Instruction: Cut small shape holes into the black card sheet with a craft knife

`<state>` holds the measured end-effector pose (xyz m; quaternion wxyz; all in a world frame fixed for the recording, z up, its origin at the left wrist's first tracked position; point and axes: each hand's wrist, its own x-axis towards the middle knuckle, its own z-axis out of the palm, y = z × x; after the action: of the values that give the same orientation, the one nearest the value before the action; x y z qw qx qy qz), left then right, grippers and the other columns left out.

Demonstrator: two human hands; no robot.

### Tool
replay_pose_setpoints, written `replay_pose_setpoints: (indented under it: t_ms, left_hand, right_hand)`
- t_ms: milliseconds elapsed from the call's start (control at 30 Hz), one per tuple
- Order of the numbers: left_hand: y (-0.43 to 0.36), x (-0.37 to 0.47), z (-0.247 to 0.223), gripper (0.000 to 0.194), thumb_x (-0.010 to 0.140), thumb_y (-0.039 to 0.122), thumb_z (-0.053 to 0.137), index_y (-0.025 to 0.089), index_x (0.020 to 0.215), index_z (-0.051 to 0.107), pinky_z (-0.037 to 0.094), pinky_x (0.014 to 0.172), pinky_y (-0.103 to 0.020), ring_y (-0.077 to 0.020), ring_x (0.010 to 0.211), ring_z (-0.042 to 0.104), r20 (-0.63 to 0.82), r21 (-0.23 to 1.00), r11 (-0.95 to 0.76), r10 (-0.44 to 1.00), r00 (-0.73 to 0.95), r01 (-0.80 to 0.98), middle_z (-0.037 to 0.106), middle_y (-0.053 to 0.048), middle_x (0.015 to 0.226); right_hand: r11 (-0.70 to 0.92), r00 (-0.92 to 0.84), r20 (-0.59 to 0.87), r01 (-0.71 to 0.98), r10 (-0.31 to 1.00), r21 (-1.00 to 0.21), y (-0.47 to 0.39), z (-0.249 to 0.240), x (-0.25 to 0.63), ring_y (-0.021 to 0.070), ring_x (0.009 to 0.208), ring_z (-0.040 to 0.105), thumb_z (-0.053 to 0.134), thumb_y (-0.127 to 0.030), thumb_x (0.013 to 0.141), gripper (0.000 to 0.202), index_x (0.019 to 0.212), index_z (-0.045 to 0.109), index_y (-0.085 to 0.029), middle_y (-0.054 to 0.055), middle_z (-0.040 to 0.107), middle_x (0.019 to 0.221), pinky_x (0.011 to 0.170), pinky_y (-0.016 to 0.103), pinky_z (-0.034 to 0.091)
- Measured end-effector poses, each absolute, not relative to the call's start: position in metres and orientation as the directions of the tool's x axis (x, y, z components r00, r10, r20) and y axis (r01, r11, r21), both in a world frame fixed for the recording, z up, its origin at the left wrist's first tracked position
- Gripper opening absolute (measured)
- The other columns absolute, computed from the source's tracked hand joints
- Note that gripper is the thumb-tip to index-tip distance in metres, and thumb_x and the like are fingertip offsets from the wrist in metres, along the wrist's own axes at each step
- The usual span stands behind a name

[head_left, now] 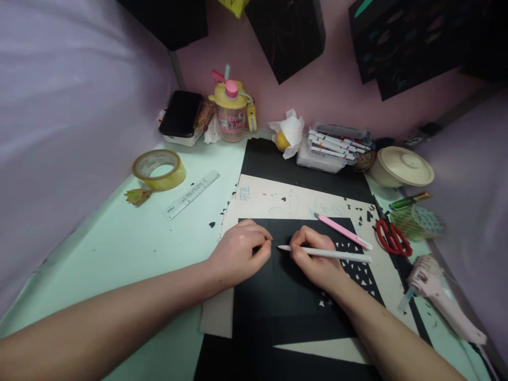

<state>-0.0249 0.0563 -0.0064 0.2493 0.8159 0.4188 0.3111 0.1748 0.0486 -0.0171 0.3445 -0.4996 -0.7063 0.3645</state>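
Note:
My right hand [315,256] is closed around a slim white pen [337,254], whose pointed tip faces left just above a black sheet of paper [265,301]. The pen lies nearly level across the fingers. My left hand [242,248] rests on the sheet's left part, fingers curled in and thumb near the forefinger, with nothing visible in it. Small cut-out shapes, triangles and stars [357,274], dot the sheet's right side. Beyond my right hand lies a pink craft knife [344,231]. Under the sheet is a pale board [257,198] with faint drawings.
At left are a tape roll [170,172] and a clear ruler [192,194]. At right lie red-handled scissors [392,238] and a glue gun [442,299]. A drinking bottle [231,119], a box of white markers [335,145] and a lidded bowl [402,166] stand behind.

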Motion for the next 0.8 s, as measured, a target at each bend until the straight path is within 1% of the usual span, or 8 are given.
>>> replay_pose_setpoints:
  t_ms: [333,600,800]
  left_hand:
    - [0.0563,-0.0246,-0.0053,0.024,0.083,0.016,0.049,0.019,0.065,0.066,0.051,0.073,-0.033,-0.0172,0.078,0.062,0.301,0.669,-0.523,0.841,0.451,0.529,0.072,-0.002,0.084]
    - [0.0566,-0.0244,-0.0047,0.024,0.082,0.016,0.050,0.019,0.065,0.066,0.051,0.074,-0.033,-0.0175,0.079,0.062,0.293,0.666,-0.522,0.840,0.458,0.533,0.072,-0.002,0.084]
    - [0.0561,-0.0248,-0.0060,0.024,0.083,0.016,0.049,0.018,0.065,0.065,0.050,0.075,-0.033,-0.0170,0.079,0.061,0.297,0.662,-0.526,0.838,0.457,0.534,0.072,-0.002,0.085]
  right_hand:
    - [0.281,-0.322,0.129,0.488,0.938,-0.826,0.0474,-0.0145,0.1751,0.0111,0.055,0.050,0.051,-0.012,0.076,0.015,0.064,0.048,-0.020,-0.002,0.055,0.061,0.054,0.024,0.039]
    - [0.235,-0.231,0.133,0.503,0.964,-0.832,0.0483,-0.0157,0.1736,0.0116,0.055,0.049,0.051,-0.012,0.074,0.016,0.062,0.045,-0.020,-0.002,0.054,0.061,0.054,0.025,0.038]
    - [0.237,-0.197,0.157,0.500,0.968,-0.833,0.0481,-0.0154,0.1717,0.0111,0.053,0.047,0.051,-0.013,0.075,0.018,0.061,0.042,-0.021,-0.002,0.052,0.059,0.052,0.024,0.037]
